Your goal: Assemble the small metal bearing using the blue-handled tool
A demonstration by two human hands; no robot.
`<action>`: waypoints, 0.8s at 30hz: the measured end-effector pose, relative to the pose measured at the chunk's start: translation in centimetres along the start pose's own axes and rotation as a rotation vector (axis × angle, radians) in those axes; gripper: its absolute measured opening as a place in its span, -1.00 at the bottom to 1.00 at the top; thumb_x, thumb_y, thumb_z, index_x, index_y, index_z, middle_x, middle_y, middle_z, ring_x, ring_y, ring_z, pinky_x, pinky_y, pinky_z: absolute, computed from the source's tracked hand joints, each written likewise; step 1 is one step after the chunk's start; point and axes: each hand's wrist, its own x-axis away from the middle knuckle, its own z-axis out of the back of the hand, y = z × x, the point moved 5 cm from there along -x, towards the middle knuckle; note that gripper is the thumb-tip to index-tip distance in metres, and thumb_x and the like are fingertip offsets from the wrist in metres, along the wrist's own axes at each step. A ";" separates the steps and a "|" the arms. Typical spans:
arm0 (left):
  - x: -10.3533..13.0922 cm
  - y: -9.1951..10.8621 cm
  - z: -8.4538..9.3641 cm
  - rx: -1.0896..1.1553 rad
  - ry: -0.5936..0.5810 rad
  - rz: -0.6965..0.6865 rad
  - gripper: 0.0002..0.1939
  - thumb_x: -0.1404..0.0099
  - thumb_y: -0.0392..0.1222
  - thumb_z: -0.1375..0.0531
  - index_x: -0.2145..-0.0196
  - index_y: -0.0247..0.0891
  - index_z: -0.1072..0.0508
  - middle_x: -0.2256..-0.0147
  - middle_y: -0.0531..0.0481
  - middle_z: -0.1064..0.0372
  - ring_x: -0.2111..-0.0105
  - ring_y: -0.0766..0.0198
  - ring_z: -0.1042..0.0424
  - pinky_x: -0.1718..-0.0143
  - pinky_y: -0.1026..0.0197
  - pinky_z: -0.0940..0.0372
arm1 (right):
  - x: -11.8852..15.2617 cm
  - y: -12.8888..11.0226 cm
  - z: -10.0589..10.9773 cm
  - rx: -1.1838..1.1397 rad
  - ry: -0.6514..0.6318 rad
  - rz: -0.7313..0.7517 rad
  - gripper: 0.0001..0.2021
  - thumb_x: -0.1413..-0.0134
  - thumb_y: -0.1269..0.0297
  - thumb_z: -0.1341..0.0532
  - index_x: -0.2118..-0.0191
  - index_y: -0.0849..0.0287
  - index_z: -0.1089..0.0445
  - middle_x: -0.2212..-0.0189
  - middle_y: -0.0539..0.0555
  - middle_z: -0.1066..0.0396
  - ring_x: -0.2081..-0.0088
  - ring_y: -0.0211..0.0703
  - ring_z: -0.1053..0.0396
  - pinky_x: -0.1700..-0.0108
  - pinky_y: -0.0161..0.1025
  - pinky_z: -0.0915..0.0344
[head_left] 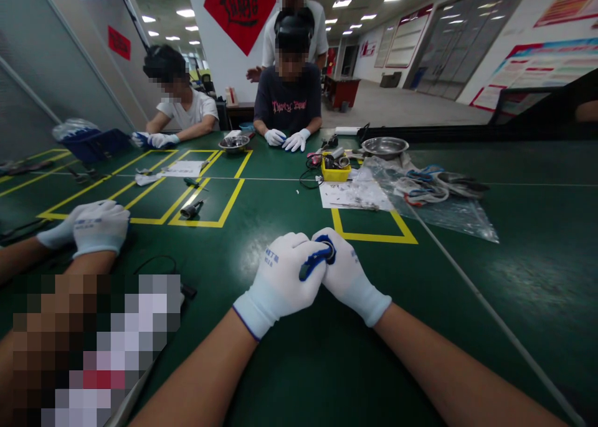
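Observation:
My left hand [286, 270] and my right hand [349, 272], in white gloves with blue palms, meet above the green table [402, 352]. Both are closed, with fingers curled in against each other. Between the fingertips shows the edge of a small round object [330, 251], dark with a pale rim. The fingers cover most of it, so its kind is hidden. Beyond my hands lies a yellow taped rectangle [374, 237] on the tabletop. A white paper sheet [331, 195] with small parts on it touches the far end of that rectangle.
A yellow bin [335, 174] of parts, a metal bowl [385, 147] and a plastic bag [460, 218] with gloves sit ahead and right. A dark cylindrical part [190, 210] and a green-handled screwdriver [191, 182] lie left. A co-worker's gloved hands [100, 228] are at my left; others sit opposite.

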 end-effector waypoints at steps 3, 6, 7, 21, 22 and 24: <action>0.0 -0.1 -0.4 -0.052 -0.035 -0.030 -0.75 -0.39 -0.22 -0.16 0.06 -0.27 -0.59 0.24 -0.13 -0.50 0.23 0.11 -0.45 0.16 0.08 -0.35 | -0.1 0.0 0.0 0.021 0.026 0.019 -0.90 -0.10 0.36 -0.20 0.36 0.05 -0.23 0.41 0.00 -0.38 0.35 -0.11 -0.38 0.29 -0.18 -0.31; -0.1 -0.2 -0.7 -0.079 -0.075 -0.033 -0.74 -0.43 -0.21 -0.14 0.04 -0.24 -0.58 0.24 -0.11 -0.50 0.23 0.11 -0.45 0.16 0.09 -0.34 | -0.1 0.3 0.0 0.020 0.051 0.018 -0.92 -0.10 0.37 -0.18 0.34 0.06 -0.25 0.40 0.00 -0.38 0.35 -0.10 -0.38 0.28 -0.16 -0.31; -0.2 -0.1 -0.8 -0.108 -0.094 -0.034 -0.74 -0.44 -0.20 -0.13 0.04 -0.23 -0.58 0.24 -0.12 -0.49 0.23 0.10 -0.44 0.17 0.07 -0.33 | -0.1 0.4 0.0 0.017 0.062 0.015 -0.92 -0.09 0.38 -0.18 0.34 0.06 -0.25 0.40 0.01 -0.39 0.34 -0.09 -0.38 0.28 -0.16 -0.31; -0.7 -0.2 -1.0 -0.068 -0.165 0.309 -0.83 -0.42 -0.17 -0.20 0.15 -0.19 -0.60 0.17 -0.09 -0.52 0.15 0.06 -0.50 0.03 -0.01 -0.39 | -0.2 1.0 -0.8 0.069 0.019 -0.011 -0.92 -0.13 0.37 -0.22 0.33 0.07 -0.28 0.38 0.01 -0.38 0.33 -0.10 -0.37 0.24 -0.15 -0.33; -0.7 -0.3 -1.0 -0.055 -0.170 0.319 -0.84 -0.41 -0.17 -0.21 0.16 -0.19 -0.60 0.18 -0.09 -0.52 0.15 0.07 -0.50 0.03 0.00 -0.39 | -0.2 1.0 -0.7 0.077 0.017 -0.010 -0.91 -0.13 0.36 -0.22 0.33 0.07 -0.28 0.38 0.00 -0.38 0.33 -0.10 -0.37 0.25 -0.15 -0.33; -0.8 -0.4 -1.0 -0.052 -0.175 0.331 -0.85 -0.40 -0.18 -0.23 0.17 -0.20 -0.61 0.18 -0.09 -0.52 0.15 0.06 -0.51 0.04 0.00 -0.40 | -0.2 1.0 -0.7 0.086 0.008 -0.006 -0.91 -0.14 0.35 -0.23 0.33 0.07 -0.28 0.38 0.00 -0.38 0.33 -0.10 -0.37 0.25 -0.15 -0.33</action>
